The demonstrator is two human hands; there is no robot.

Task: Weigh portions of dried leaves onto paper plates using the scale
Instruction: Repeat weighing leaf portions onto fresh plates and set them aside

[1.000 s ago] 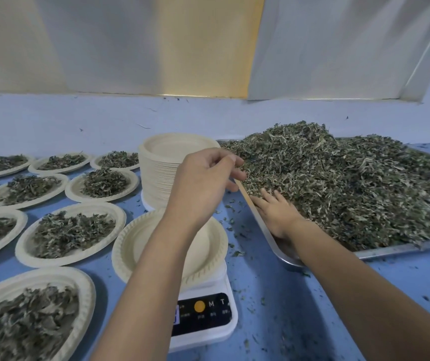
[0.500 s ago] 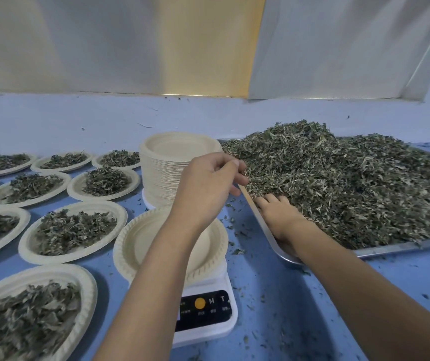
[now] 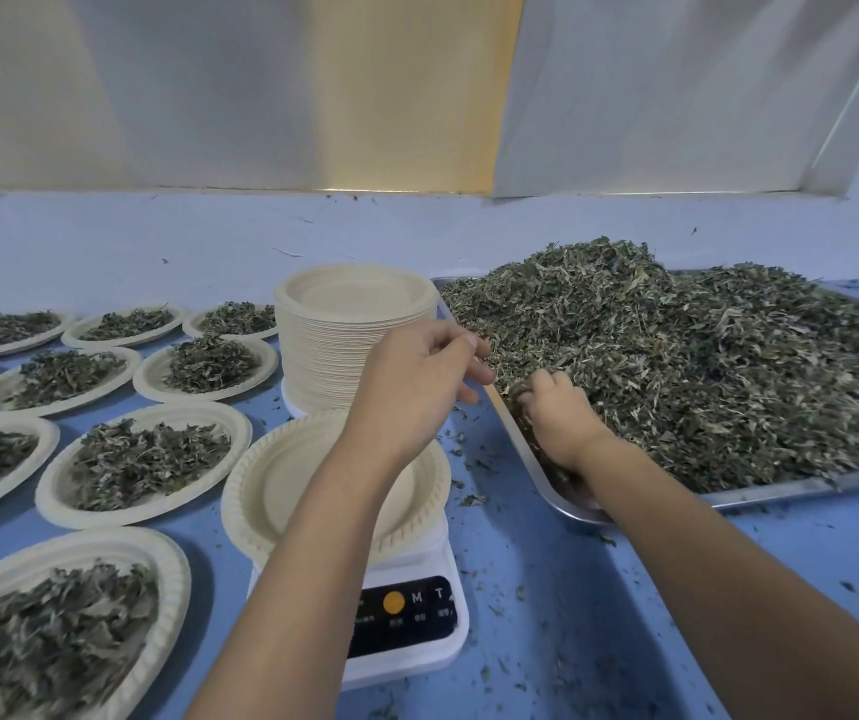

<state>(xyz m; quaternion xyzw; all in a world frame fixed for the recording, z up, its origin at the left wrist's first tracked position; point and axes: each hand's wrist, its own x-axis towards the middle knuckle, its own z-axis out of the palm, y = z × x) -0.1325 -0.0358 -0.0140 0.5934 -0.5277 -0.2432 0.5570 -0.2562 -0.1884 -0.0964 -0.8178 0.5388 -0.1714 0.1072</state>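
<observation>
Our right hand [image 3: 557, 423] is dug into the dried leaves [image 3: 676, 366] at the left edge of the metal tray [image 3: 780, 488], with its fingers curled round a small bunch. Our left hand [image 3: 417, 376] hangs just beside it, over the tray's rim, with its fingers bent. We cannot tell if it holds anything.

The leaves are light, dry and crumbly. They will spill and break, so we think a soft, cupped scoop is better than a hard squeeze. The bits point every way, and the heap stretches out to our right along the tray.

The empty paper plate [image 3: 281, 475] lies flat on the white scale [image 3: 417, 600], open side up. It is round, so it has no long way. It looks thin and bendy.
</observation>
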